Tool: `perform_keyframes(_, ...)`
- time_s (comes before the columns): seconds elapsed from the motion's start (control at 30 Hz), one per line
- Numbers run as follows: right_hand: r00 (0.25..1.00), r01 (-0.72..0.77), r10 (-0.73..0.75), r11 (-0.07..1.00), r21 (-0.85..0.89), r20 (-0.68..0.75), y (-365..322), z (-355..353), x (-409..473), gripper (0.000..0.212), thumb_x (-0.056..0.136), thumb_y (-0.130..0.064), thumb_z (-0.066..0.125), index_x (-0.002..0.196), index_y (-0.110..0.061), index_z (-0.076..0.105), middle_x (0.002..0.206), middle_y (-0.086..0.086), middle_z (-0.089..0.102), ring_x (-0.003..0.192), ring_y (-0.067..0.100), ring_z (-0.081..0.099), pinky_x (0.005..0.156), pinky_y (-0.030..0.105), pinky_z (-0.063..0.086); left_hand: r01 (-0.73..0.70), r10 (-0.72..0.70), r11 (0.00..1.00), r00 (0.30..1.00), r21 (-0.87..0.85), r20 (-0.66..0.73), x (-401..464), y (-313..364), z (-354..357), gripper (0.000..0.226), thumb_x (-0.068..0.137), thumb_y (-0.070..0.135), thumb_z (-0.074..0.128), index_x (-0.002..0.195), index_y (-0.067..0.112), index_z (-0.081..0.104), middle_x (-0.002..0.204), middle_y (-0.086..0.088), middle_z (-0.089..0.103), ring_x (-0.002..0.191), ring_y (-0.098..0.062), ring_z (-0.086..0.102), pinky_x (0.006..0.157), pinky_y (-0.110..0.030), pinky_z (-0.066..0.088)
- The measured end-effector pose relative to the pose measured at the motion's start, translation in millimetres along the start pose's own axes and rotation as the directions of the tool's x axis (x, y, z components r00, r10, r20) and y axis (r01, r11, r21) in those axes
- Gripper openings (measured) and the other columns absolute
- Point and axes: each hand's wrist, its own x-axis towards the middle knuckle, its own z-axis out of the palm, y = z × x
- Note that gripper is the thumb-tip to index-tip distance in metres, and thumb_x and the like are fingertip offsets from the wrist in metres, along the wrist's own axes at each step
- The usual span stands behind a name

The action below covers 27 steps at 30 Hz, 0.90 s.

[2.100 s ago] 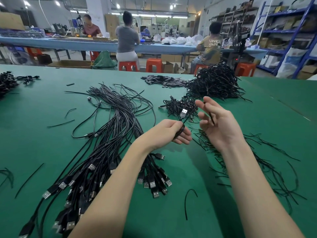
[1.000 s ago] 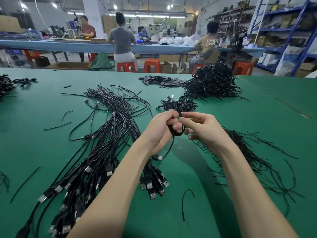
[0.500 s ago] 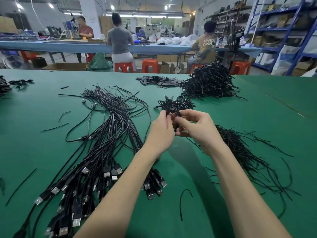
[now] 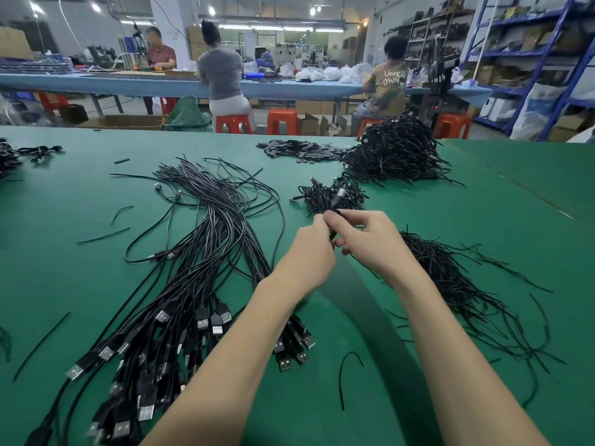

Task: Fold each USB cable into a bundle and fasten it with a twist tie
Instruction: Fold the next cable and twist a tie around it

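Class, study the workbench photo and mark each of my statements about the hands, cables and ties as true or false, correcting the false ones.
1. Both hands, left hand and right hand, meet on one folded cable bundle. True.
2. The loose twist ties lie left of the hands. False: they lie to the right.
3. The unfolded USB cables lie left of the left arm. True.
4. The table is blue. False: it is green.
5. The small pile of bundles lies just beyond the hands. True.

We saw a green table [image 4: 483, 194] carrying loose USB cables [image 4: 199, 252] left of our hands, twist ties [image 4: 450, 278] to their right, and bundled cables [image 4: 335, 196] just beyond them.
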Motion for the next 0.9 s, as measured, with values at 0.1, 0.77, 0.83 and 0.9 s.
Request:
perform_keyframes(0.1,0.995,0.017,-0.01,0.998,0.065,-0.104,2.6,-1.0,-0.4,0.029,0.092,-0.038,0.071,0.076,-0.014,0.075,0.058,-0.009,0.066,0.052,0.008,0.056,0.061,0.026,0.047,-0.063,0.062,0.998,0.996,0.017,0.058,0.6,-0.3,1.4,0.024,0.103,0.01,0.034,0.123,0.003,0.045,0.105,-0.02,0.064,0.094,-0.038,0.061,0.073,-0.038,0.044)
perform_keyframes(0.77,0.954,-0.297,0.247,0.707,-0.642,-0.171,45.0,-6.1,-0.5,0.018,0.085,-0.045,0.074,0.096,-0.032,0.077,0.103,-0.004,0.074,0.1,0.023,0.068,0.079,0.03,0.05,0.14,-0.216,0.6,0.976,-0.788,0.009,7.1,-17.4,11.7,0.014,0.105,0.009,0.034,0.094,0.018,0.036,0.075,-0.001,0.056,0.051,-0.003,0.046,0.045,-0.015,0.035)
perform_keyframes(0.83,0.953,-0.302,0.243,0.692,-0.655,-0.182,47.5,-0.9,-1.0,0.016,0.089,-0.041,0.07,0.098,-0.03,0.077,0.106,0.0,0.074,0.101,0.027,0.067,0.077,0.031,0.048,0.131,-0.212,0.601,0.977,-0.789,0.0,7.5,-18.0,10.8,0.014,0.105,0.01,0.035,0.094,0.018,0.037,0.075,0.0,0.057,0.05,-0.001,0.047,0.045,-0.014,0.036)
perform_keyframes(0.9,0.957,-0.286,0.233,0.672,-0.683,-0.172,48.7,2.3,-1.1,0.017,0.094,-0.038,0.064,0.1,-0.027,0.075,0.108,0.003,0.073,0.102,0.03,0.066,0.076,0.032,0.047,0.126,-0.215,0.603,0.976,-0.788,-0.009,8.3,-19.2,8.7,0.013,0.105,0.011,0.035,0.095,0.019,0.038,0.076,0.0,0.057,0.051,-0.002,0.048,0.046,-0.014,0.036)
